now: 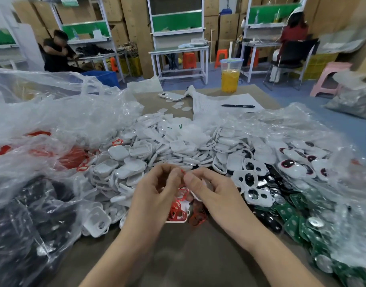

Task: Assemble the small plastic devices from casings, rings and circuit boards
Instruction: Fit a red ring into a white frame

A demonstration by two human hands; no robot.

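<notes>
Left hand (157, 190) and right hand (209, 190) pinch a red ring (183, 173) — over casings (136, 156) (heaped).

Head-worn wide view, forward and down, close above left hand (155, 195), right hand (211, 191)

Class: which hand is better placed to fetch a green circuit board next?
Likely the right hand: the green circuit boards lie heaped on its side, and the left hand would have to cross over. Both pinch a red ring.
</notes>
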